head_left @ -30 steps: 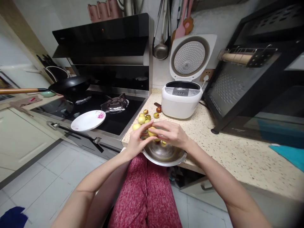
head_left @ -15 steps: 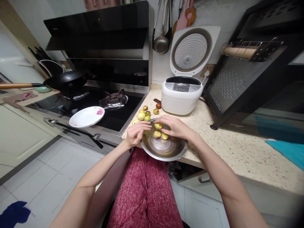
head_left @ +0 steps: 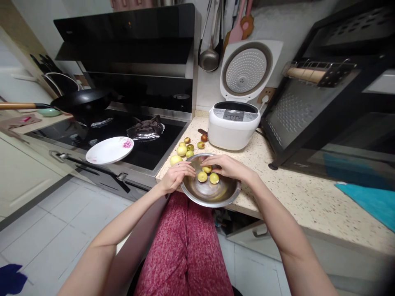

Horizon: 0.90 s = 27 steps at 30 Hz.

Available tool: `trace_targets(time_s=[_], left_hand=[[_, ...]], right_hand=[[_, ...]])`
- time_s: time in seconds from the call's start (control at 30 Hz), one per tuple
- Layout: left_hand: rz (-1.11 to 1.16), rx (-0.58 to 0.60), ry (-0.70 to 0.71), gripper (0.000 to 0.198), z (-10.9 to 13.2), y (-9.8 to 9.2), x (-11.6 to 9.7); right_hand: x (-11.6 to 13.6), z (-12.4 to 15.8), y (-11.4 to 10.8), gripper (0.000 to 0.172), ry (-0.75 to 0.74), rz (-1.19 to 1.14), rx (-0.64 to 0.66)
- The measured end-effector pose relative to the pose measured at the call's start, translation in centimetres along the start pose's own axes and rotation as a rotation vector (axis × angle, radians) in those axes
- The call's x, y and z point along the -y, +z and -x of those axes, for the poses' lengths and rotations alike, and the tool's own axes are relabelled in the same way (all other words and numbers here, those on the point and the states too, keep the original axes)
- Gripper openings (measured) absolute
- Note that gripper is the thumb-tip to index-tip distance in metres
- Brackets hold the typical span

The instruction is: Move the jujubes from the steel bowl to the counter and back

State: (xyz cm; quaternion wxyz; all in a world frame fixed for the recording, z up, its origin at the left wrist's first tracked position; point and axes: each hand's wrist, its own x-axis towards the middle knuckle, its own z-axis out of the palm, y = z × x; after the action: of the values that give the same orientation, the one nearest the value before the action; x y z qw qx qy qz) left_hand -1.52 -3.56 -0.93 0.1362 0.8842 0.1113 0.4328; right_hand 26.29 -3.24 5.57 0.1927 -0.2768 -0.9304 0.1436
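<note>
At a counter (head_left: 308, 197), round yellow-green fruits (head_left: 202, 177) are seen inside a bowl (head_left: 210, 196), one framed by a spread right hand (head_left: 231, 167); left hand (head_left: 176, 176), grip unclear.

On the speckled counter (head_left: 286, 205) I'm seeing loose fruits (head_left: 182, 151), an overhanging metal bowl (head_left: 212, 198), rice cooker (head_left: 233, 133), oven (head_left: 321, 127), turquoise cloth (head_left: 368, 202).

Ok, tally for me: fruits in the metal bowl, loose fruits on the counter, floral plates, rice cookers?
Fruits in the metal bowl: 3
Loose fruits visible on the counter: 8
Floral plate: 1
Rice cooker: 1
Total: 13
</note>
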Motion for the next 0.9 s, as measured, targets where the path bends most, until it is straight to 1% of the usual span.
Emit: trace_targets(time_s=[0.13, 0.3, 0.4, 0.53, 0.67, 0.8, 0.9], left_hand=[[0.003, 0.01, -0.01, 0.062, -0.1, -0.1, -0.1], [0.017, 0.024, -0.018, 0.062, -0.1, -0.2, -0.1], [0.017, 0.016, -0.01, 0.061, -0.1, -0.2, 0.0], [0.011, 0.012, -0.012, 0.061, 0.0, -0.1, 0.0], [0.028, 0.002, -0.015, 0.06, 0.1, 0.0, 0.0], [0.039, -0.006, -0.01, 0.059, 0.0, 0.1, 0.0], [0.032, -0.008, 0.001, 0.058, 0.0, 0.2, 0.0]], right_hand=[[0.0, 0.0, 0.1, 0.042, -0.013, -0.035, 0.051], [0.2, 0.0, 0.0, 0.047, -0.009, -0.099, 0.045], [0.2, 0.1, -0.3, 0.046, 0.014, -0.096, 0.031], [0.2, 0.2, -0.6, 0.036, 0.041, -0.1, -0.056], [-0.3, 0.2, -0.3, 0.024, 0.047, -0.069, -0.189], [-1.6, 0.0, 0.1, 0.025, 0.02, -0.034, -0.324], [-3.3, -0.7, -0.2, 0.025, 0.036, -0.008, -0.403]])
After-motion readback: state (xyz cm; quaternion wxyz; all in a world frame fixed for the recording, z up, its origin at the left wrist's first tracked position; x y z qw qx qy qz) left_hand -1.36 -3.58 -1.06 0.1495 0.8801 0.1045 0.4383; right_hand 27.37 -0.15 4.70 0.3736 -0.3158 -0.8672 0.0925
